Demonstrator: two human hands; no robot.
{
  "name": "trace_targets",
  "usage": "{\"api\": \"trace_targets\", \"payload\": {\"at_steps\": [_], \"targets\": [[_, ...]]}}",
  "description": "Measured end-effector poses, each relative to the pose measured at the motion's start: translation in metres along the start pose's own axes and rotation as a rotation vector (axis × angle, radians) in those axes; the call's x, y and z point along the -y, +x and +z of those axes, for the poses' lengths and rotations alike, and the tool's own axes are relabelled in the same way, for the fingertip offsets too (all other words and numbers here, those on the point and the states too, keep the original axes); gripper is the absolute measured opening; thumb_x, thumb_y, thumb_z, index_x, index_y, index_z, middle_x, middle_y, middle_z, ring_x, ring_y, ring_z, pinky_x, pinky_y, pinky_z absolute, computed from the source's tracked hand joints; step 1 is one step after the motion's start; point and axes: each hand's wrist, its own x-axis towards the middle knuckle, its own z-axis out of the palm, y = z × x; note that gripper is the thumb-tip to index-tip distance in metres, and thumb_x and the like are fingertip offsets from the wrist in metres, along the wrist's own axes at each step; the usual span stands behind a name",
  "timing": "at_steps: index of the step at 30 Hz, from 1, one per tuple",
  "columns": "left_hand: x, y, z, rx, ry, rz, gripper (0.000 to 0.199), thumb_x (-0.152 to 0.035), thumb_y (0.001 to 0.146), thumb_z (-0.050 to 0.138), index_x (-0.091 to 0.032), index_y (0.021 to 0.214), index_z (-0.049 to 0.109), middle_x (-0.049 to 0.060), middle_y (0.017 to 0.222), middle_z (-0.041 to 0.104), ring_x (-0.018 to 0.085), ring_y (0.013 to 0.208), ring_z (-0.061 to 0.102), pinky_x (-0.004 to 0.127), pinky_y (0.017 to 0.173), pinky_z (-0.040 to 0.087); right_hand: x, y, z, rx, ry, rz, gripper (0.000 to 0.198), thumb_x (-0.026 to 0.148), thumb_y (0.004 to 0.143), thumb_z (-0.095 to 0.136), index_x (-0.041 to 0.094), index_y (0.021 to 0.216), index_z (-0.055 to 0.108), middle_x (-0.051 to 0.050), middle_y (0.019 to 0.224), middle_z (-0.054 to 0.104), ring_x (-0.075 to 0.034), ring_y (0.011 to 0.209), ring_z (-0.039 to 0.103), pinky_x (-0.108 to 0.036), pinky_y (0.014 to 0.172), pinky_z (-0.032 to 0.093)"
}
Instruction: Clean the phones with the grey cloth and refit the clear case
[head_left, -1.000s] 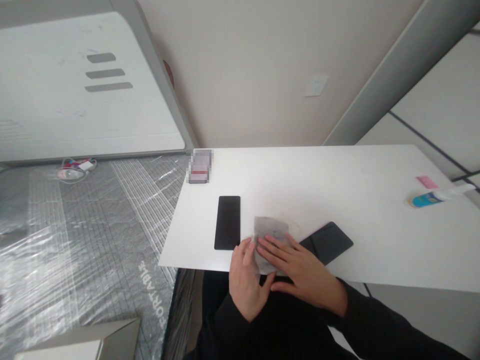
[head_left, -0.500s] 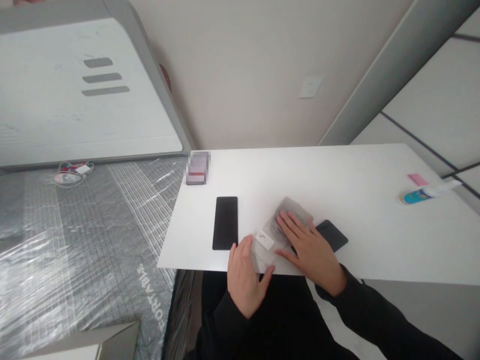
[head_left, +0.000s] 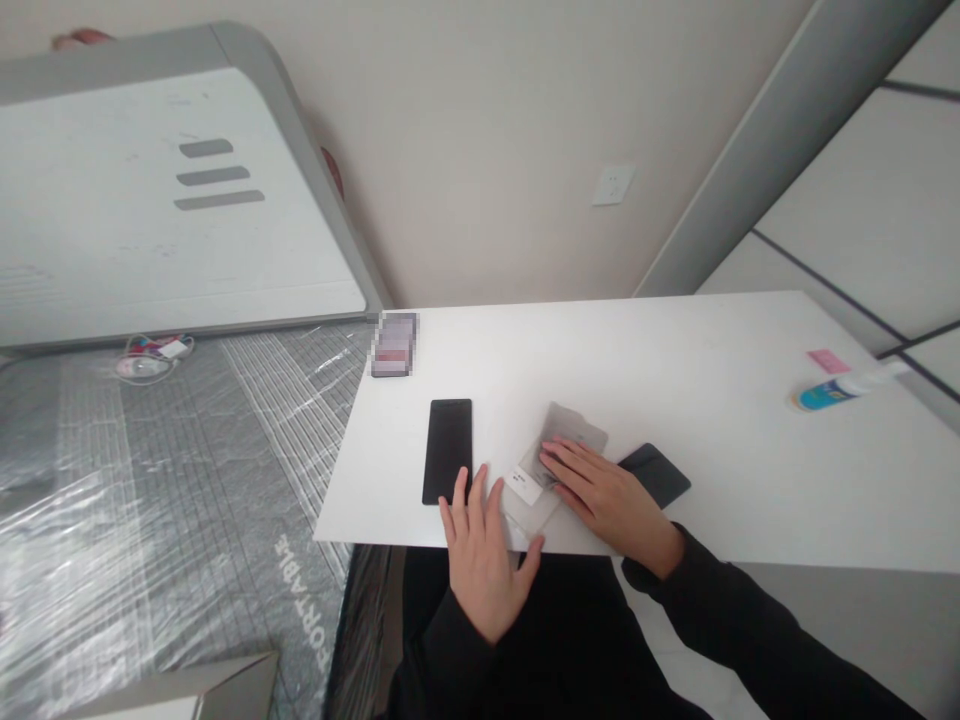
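A translucent plastic bag [head_left: 564, 424] with a white label [head_left: 523, 485] lies aslant near the table's front edge; its greyish contents I cannot make out. My right hand [head_left: 604, 490] rests flat across the bag, fingers stretched out. At the front edge, my left hand [head_left: 484, 565] has its fingers spread, between the bag's lower corner and a black phone [head_left: 448, 450]. Its fingertips come up to the phone's lower end; whether they touch it I cannot tell. Partly behind my right hand lies a second dark, phone-like slab [head_left: 658, 472].
The white table [head_left: 750, 480] bears a blurred-out small item [head_left: 395, 345] at its far left corner. A bottle with a blue label [head_left: 829, 393] and a pink slip [head_left: 829, 361] lie at the right. Left of the table is a plastic-wrapped mattress [head_left: 180, 500].
My left hand's fingers have spread and moved left, off the bag's edge toward the phone. My right hand has slid slightly down and left over the bag. The camera view has shifted a little.
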Motion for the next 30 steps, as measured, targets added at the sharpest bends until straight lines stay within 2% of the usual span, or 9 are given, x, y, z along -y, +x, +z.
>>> {"api": "trace_targets", "payload": {"at_steps": [4, 8, 12, 16, 18, 22, 25, 27, 30], "targets": [[0.001, 0.001, -0.001, 0.026, -0.002, 0.009, 0.063, -0.031, 0.087, 0.070, -0.011, 0.142, 0.046, 0.023, 0.153, 0.052, 0.045, 0.148, 0.037, 0.072, 0.116, 0.031, -0.008, 0.014, -0.009, 0.029, 0.036, -0.024, 0.035, 0.035, 0.105, 0.049, 0.016, 0.127, 0.069, -0.015, 0.127, 0.071, -0.030, 0.118, 0.067, -0.050, 0.102, 0.059], [0.001, 0.002, -0.001, 0.024, -0.009, -0.003, 0.063, -0.034, 0.088, 0.070, -0.012, 0.142, 0.047, 0.022, 0.153, 0.053, 0.045, 0.148, 0.038, 0.072, 0.117, 0.030, -0.010, 0.021, -0.011, 0.033, 0.060, -0.026, 0.034, 0.040, 0.104, 0.051, 0.017, 0.124, 0.068, -0.015, 0.123, 0.071, -0.031, 0.117, 0.066, -0.055, 0.107, 0.054], [0.000, 0.002, -0.001, 0.019, -0.019, -0.001, 0.062, -0.033, 0.086, 0.071, -0.013, 0.140, 0.049, 0.022, 0.150, 0.055, 0.046, 0.148, 0.037, 0.071, 0.117, 0.030, -0.007, 0.024, -0.008, 0.012, 0.084, 0.016, 0.027, 0.030, 0.104, 0.050, 0.018, 0.119, 0.069, -0.014, 0.121, 0.071, -0.031, 0.114, 0.066, -0.051, 0.100, 0.057], [-0.002, 0.003, -0.004, 0.017, -0.040, -0.016, 0.063, -0.029, 0.083, 0.073, -0.013, 0.140, 0.049, 0.022, 0.145, 0.057, 0.047, 0.148, 0.037, 0.074, 0.115, 0.033, -0.009, 0.031, -0.006, -0.050, 0.134, 0.048, 0.027, 0.018, 0.102, 0.045, 0.021, 0.100, 0.072, -0.009, 0.101, 0.074, -0.026, 0.098, 0.069, -0.044, 0.091, 0.059], [-0.004, 0.005, -0.006, 0.013, -0.074, -0.035, 0.065, -0.026, 0.081, 0.075, -0.015, 0.139, 0.048, 0.020, 0.141, 0.060, 0.047, 0.148, 0.037, 0.076, 0.114, 0.032, -0.010, 0.032, -0.006, -0.122, 0.159, 0.087, 0.027, 0.017, 0.102, 0.045, 0.021, 0.098, 0.071, -0.009, 0.094, 0.074, -0.025, 0.092, 0.069, -0.042, 0.084, 0.061], [-0.004, 0.005, -0.002, -0.041, -0.207, 0.024, 0.054, -0.015, 0.086, 0.065, -0.016, 0.137, 0.046, 0.017, 0.133, 0.067, 0.037, 0.143, 0.050, 0.071, 0.115, 0.038, -0.007, 0.026, -0.010, -0.294, 0.214, 0.158, 0.028, 0.018, 0.104, 0.044, 0.018, 0.113, 0.070, -0.013, 0.107, 0.074, -0.027, 0.101, 0.070, -0.044, 0.087, 0.062], [-0.001, 0.003, 0.009, -0.123, -0.267, 0.099, 0.051, -0.008, 0.093, 0.051, -0.015, 0.142, 0.039, 0.017, 0.130, 0.069, 0.026, 0.130, 0.064, 0.057, 0.114, 0.047, 0.003, 0.019, -0.012, -0.307, 0.275, 0.092, 0.027, 0.018, 0.104, 0.050, 0.022, 0.117, 0.073, -0.010, 0.120, 0.075, -0.026, 0.115, 0.070, -0.046, 0.101, 0.059], [0.001, 0.001, 0.015, -0.151, -0.260, 0.108, 0.051, -0.007, 0.096, 0.048, -0.013, 0.145, 0.036, 0.018, 0.131, 0.070, 0.024, 0.129, 0.065, 0.053, 0.114, 0.049, 0.010, 0.016, -0.011, -0.310, 0.310, 0.060, 0.028, 0.017, 0.103, 0.052, 0.025, 0.118, 0.075, -0.007, 0.121, 0.077, -0.024, 0.118, 0.070, -0.045, 0.105, 0.057], [0.001, 0.002, 0.018, -0.157, -0.243, 0.100, 0.050, -0.008, 0.097, 0.048, -0.010, 0.145, 0.037, 0.020, 0.133, 0.069, 0.025, 0.129, 0.065, 0.051, 0.114, 0.049, 0.018, 0.015, -0.009, -0.369, 0.339, 0.110, 0.032, 0.014, 0.102, 0.051, 0.025, 0.123, 0.074, -0.009, 0.123, 0.076, -0.025, 0.121, 0.069, -0.045, 0.105, 0.058]]}}
